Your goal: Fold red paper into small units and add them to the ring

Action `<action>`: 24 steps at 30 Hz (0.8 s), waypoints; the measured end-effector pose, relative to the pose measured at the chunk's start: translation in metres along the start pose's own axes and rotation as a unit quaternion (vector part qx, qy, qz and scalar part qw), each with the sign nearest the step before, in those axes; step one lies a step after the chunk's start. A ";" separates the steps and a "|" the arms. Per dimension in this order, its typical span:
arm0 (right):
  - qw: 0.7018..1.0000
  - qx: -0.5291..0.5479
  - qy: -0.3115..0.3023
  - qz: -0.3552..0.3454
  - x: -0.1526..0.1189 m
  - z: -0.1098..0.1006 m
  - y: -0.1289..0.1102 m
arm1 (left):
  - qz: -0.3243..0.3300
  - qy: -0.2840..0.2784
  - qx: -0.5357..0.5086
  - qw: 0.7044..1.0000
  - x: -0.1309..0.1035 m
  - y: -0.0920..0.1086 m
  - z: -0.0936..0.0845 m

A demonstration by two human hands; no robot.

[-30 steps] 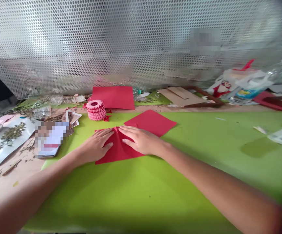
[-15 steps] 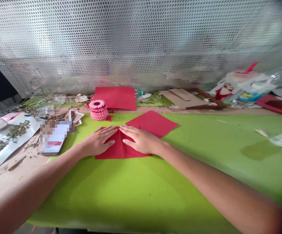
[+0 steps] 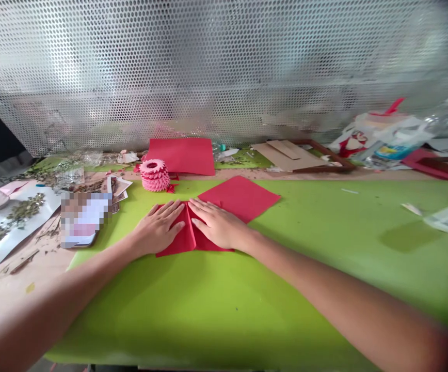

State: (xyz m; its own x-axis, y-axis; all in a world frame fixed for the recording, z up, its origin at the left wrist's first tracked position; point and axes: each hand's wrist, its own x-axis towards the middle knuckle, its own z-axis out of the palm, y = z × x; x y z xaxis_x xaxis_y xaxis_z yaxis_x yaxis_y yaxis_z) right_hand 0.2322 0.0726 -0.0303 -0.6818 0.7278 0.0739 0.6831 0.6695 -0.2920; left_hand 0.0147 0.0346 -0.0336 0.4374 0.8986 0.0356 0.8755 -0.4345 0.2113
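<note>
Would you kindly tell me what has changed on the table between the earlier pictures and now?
The thumbs of the left hand and right hand have drawn closer together. Between them, the creased red sheet now shows a clearer raised fold down its middle. Nothing was newly taken hold of or let go; both hands stayed on the sheet, and the pink paper stack stayed put.

both hands (image 3: 189, 227) lie flat, thumbs angled inward, forearms spread apart.
</note>
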 end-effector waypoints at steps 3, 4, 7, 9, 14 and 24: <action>1.000 -0.006 -0.004 0.005 0.000 0.000 0.000 | -0.001 0.003 0.002 1.000 0.000 0.001 0.000; 1.000 -0.008 -0.007 0.006 0.000 0.001 0.000 | -0.001 0.006 0.003 1.000 0.000 0.001 0.000; 1.000 -0.014 -0.007 0.005 0.000 0.002 0.000 | 0.004 0.021 0.006 1.000 0.000 0.001 0.003; 1.000 -0.016 -0.003 0.002 0.000 0.002 0.001 | 0.009 0.031 0.008 0.999 -0.001 -0.001 0.004; 1.000 -0.002 -0.007 -0.004 -0.004 -0.003 0.005 | 0.036 0.025 -0.005 0.999 -0.005 -0.008 0.002; 0.999 -0.003 -0.038 -0.031 -0.004 -0.011 0.005 | 0.039 0.002 -0.037 0.999 0.000 0.000 -0.004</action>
State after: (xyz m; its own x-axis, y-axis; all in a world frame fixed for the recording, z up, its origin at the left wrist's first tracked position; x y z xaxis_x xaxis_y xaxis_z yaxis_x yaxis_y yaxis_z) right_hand 0.2411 0.0749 -0.0211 -0.7403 0.6720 0.0190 0.6406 0.7136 -0.2836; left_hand 0.0142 0.0352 -0.0297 0.5034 0.8621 0.0589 0.8208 -0.4984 0.2792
